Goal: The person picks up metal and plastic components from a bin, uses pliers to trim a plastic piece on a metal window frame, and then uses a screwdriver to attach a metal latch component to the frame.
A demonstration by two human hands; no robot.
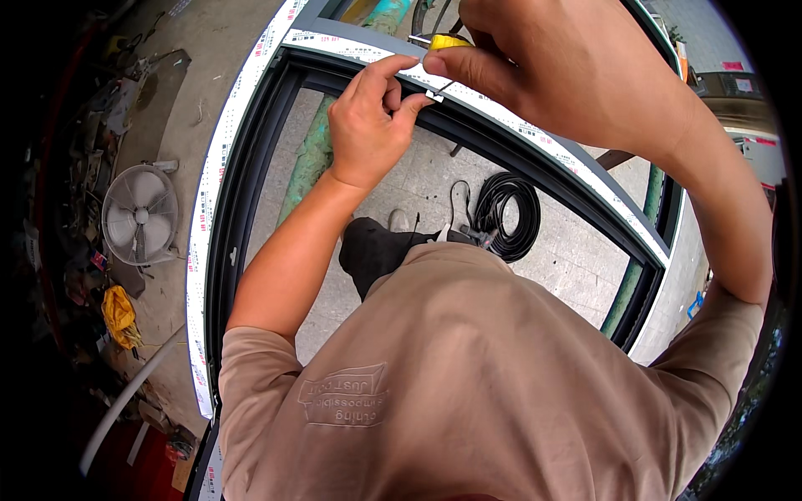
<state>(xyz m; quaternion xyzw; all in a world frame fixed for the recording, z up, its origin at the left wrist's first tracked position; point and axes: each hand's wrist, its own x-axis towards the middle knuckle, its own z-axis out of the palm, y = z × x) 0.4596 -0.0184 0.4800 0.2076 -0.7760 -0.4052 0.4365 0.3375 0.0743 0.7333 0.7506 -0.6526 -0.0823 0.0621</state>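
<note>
My left hand (372, 125) is at the top bar of a dark window frame (518, 138). Its fingers are curled, and its thumb tip presses against a small white piece (434, 96) in the frame's inner groove. Just to the right, my right hand (543, 67) is closed around a tool with a yellow handle (449, 41). A short metal end sticks out to the left of the yellow part, and a thin dark strip or rod runs down to the white piece. My palm hides most of the tool, so its kind is unclear.
White printed protective film (219, 167) covers the frame's outer faces. Green pipes (307, 159) run beneath it. Through the opening, a coiled black hose or cable (508, 217) lies on the tiled floor. A fan (140, 215) and a yellow cloth or bag (121, 317) are at left.
</note>
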